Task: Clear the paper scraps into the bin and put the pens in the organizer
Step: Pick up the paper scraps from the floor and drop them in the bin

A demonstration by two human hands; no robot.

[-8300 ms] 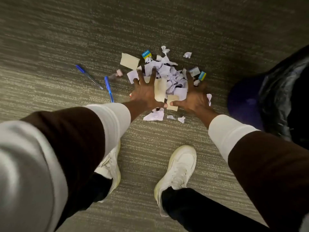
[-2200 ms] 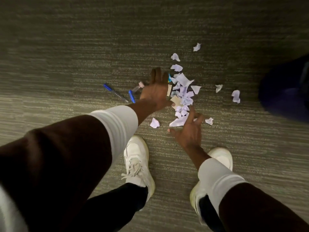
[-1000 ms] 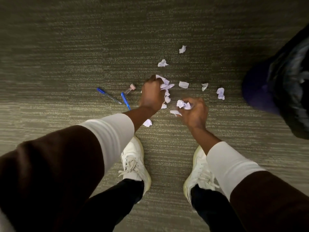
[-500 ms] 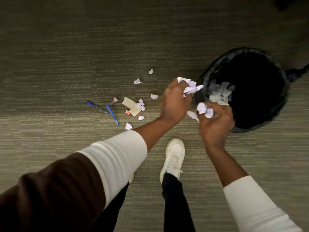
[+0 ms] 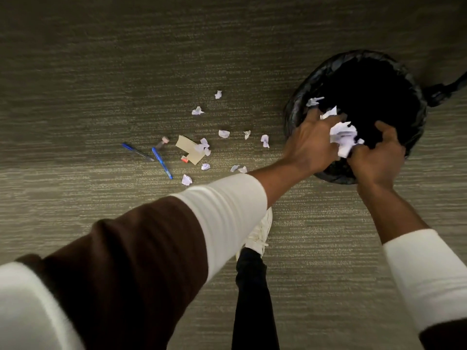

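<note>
A round bin (image 5: 414,102) lined with a black bag stands on the carpet at the upper right. Both hands are over its near rim. My left hand (image 5: 309,145) and my right hand (image 5: 376,157) hold a bunch of white paper scraps (image 5: 343,137) between them above the dark opening. Several small white scraps (image 5: 223,133) still lie on the carpet left of the bin, beside a tan paper piece (image 5: 189,152). Two blue pens (image 5: 161,162) lie left of that, with a small pink-capped item (image 5: 163,142) near them. No organizer is in view.
My white shoe (image 5: 260,231) and dark trouser leg are on the grey-green carpet below the hands. A small red-and-white piece (image 5: 185,159) lies by the tan paper. A black knotted tail of the bin bag (image 5: 442,92) sticks out at the right edge.
Both hands, full of scraps, rose from the floor and swung right to the bin. In the last half second they moved from beside the rim to over the opening.
</note>
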